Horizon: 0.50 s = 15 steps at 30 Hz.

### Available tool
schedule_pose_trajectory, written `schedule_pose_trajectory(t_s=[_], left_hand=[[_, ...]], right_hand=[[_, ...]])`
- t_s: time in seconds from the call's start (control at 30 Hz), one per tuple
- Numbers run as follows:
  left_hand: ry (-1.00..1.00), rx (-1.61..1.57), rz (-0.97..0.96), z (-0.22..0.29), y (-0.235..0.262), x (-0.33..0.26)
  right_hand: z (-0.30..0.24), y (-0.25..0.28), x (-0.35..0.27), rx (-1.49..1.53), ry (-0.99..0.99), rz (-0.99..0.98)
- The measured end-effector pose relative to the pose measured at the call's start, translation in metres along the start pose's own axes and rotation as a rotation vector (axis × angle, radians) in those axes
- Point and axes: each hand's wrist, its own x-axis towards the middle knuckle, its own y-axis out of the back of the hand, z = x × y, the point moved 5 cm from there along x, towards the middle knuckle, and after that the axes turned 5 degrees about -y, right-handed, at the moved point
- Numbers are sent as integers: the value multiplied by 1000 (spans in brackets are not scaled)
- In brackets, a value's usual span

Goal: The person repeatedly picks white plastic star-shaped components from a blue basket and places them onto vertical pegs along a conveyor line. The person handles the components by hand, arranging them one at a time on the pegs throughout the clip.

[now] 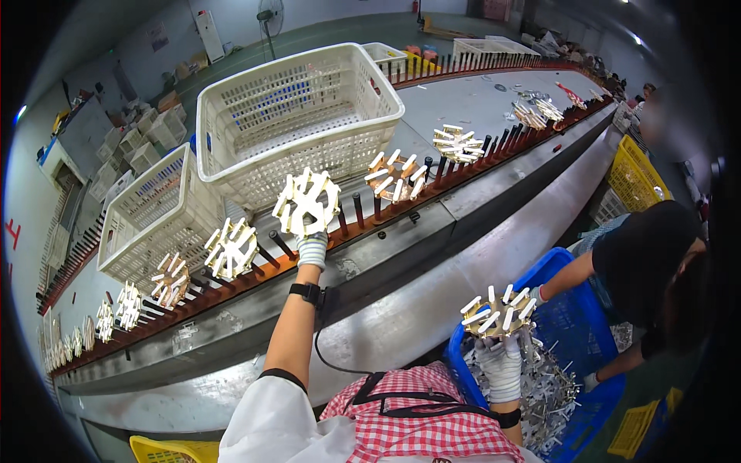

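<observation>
My left hand, in a striped white glove, reaches forward to the conveyor's edge. Its fingers are mostly hidden behind a round wheel-shaped holder with white bars around it, which it grips from below. Close to my body on the right, my right hand, gloved too, is closed on a brass-coloured wheel-shaped holder set with white bars. This one is over a blue bin filled with loose small metal pieces. More such holders, among them a coppery one and a pale one, stand along the edge.
A row of dark upright pegs lines the conveyor. A large white crate stands on it, with another white crate to the left. A co-worker leans over the bin, hands at its rim. A yellow crate stands behind.
</observation>
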Motion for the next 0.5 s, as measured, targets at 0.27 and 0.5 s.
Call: schedule_pose_trajectory(t_s=[0.27, 0.5], left_hand=[[154, -280, -56, -58, 28, -23], [213, -589, -196, -107, 10, -40]], right_hand=[[16, 5, 5, -65, -5, 10], [48, 3, 22, -181, -52, 1]])
